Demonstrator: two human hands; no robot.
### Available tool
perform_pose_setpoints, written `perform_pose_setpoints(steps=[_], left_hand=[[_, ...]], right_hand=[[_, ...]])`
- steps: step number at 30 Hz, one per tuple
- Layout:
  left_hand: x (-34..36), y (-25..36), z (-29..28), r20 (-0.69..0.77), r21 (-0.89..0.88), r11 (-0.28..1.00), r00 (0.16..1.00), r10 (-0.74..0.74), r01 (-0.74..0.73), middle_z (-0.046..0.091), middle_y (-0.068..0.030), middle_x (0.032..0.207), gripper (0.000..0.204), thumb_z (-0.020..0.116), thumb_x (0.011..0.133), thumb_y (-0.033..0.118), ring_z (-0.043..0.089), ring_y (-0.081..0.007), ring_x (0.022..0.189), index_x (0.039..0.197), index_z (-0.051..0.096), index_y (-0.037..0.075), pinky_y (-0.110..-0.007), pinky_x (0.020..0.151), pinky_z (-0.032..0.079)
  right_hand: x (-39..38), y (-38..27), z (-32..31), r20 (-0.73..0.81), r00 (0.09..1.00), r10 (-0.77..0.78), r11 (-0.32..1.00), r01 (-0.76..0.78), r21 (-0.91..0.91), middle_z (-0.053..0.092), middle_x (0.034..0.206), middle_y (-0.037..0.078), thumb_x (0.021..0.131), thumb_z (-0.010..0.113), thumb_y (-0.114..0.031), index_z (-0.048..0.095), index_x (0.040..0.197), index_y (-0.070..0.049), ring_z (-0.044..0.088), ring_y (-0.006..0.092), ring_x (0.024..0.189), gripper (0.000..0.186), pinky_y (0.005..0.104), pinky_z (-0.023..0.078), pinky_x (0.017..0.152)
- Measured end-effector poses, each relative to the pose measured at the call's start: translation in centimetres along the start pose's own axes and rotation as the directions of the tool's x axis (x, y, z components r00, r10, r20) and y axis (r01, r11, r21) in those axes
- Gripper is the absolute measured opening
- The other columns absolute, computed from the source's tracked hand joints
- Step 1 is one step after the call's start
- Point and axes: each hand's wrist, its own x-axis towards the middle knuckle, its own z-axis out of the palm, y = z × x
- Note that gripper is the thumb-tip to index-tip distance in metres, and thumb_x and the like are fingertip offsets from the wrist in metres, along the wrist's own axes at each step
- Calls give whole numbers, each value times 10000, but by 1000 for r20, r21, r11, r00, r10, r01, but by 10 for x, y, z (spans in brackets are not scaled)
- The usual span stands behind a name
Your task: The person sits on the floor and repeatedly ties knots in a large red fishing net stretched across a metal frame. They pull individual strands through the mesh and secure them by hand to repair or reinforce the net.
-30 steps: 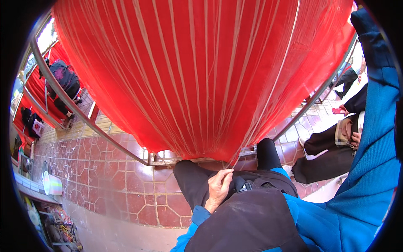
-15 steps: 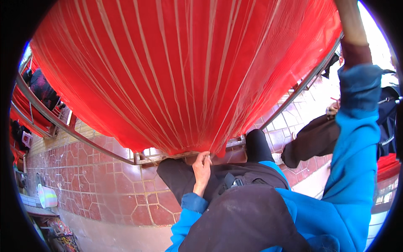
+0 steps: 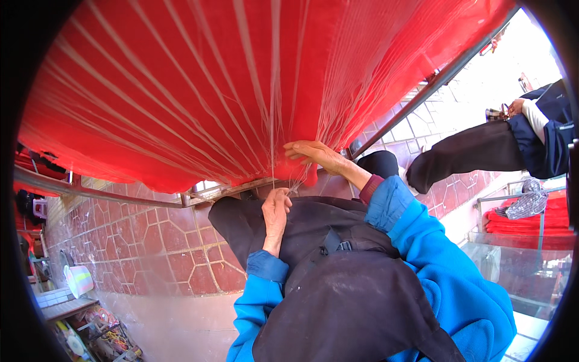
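Note:
A large red cloth (image 3: 310, 36) fills the upper part of the view. Many white threads (image 3: 274, 90) run down over it and draw together at its near lower end, just above my lap. My left hand (image 3: 275, 212) is closed in a pinch on the gathered white threads, below the cloth's edge. Higher and to the right, my right hand (image 3: 322, 157) reaches in from the right, fingers stretched out leftward across the threads. They lie in front of the cloth; whether they touch it is hard to tell.
A curved metal frame (image 3: 434, 81) borders the cloth. At right, another person's dark-trousered leg (image 3: 464, 151) extends toward me. Folded red cloth (image 3: 531, 217) lies on a stand behind. A white container (image 3: 79, 281) stands at far left, above a shelf of tangled wires (image 3: 108, 329).
My right hand has come down from high at the upper right to the threads near my left hand. My left hand stays pinched. The view has shifted, with the cloth appearing higher.

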Motion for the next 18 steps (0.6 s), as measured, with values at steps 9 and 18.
perform_pose_setpoints(steps=[9, 18], left_hand=[[16, 9, -22, -319, -8, 999, 947, 36, -40, 554, -15, 609, 327, 413, 1009, 263, 406, -43, 471, 989, 605, -1, -190, 449, 307], [1, 28, -112, -635, 110, 990, 760, 138, -88, 520, 6, 575, 315, 430, 1004, 287, 330, 4, 452, 960, 607, 30, -149, 429, 209]], right_hand=[[-1, 50, -61, -316, 948, 32, 996, -57, -67, 579, 1239, 162, 923, 545, -275, 435, 1357, 22, 527, 208, 1178, 536, 297, 382, 1014], [12, 93, -82, -376, 925, 47, 993, -85, -86, 607, 1167, 124, 894, 594, -254, 447, 1366, -45, 557, 194, 1104, 536, 318, 464, 855]])
